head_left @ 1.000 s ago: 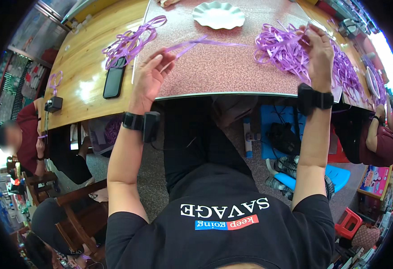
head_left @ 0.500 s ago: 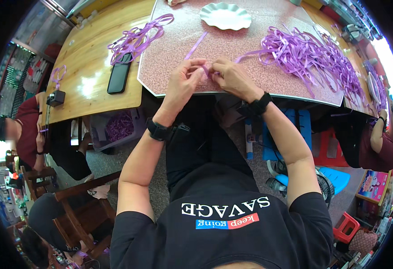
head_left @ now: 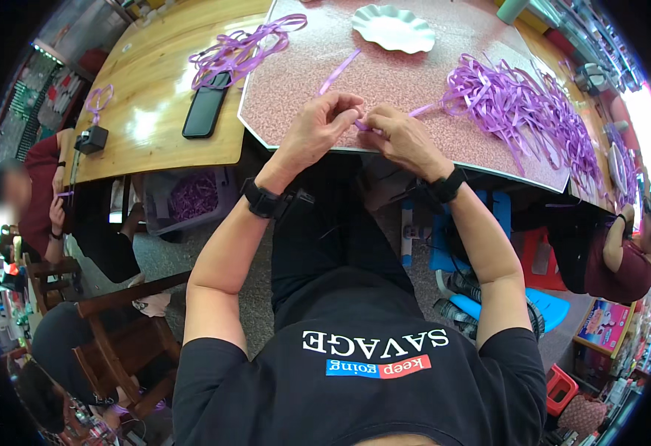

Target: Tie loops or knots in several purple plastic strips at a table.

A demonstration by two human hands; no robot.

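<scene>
Both my hands meet over the near edge of a pink speckled tabletop (head_left: 288, 104). Between them runs a purple ribbon (head_left: 362, 125); one end sticks out past my left hand and the other leads right. My left hand (head_left: 318, 128) is closed, thumb and forefinger pinching the ribbon. My right hand (head_left: 405, 139) is closed on the same ribbon, its fingers curled and partly hiding it. A large tangled pile of purple ribbons (head_left: 515, 111) lies to the right of my hands. Whether the ribbon is knotted between my fingertips is too small to tell.
Beyond my hands sits a white scalloped dish (head_left: 394, 30). On the wooden table (head_left: 147, 97) at left lie a black phone (head_left: 205, 111), looped purple ribbons (head_left: 247, 48) and a small black box (head_left: 91, 140). Below stands a bin (head_left: 184, 204) of purple ribbon. People sit at both sides.
The view has shifted a little, so the table and its things sit slightly to the right. My fingertips have drawn slightly apart, showing more of the ribbon between them.
</scene>
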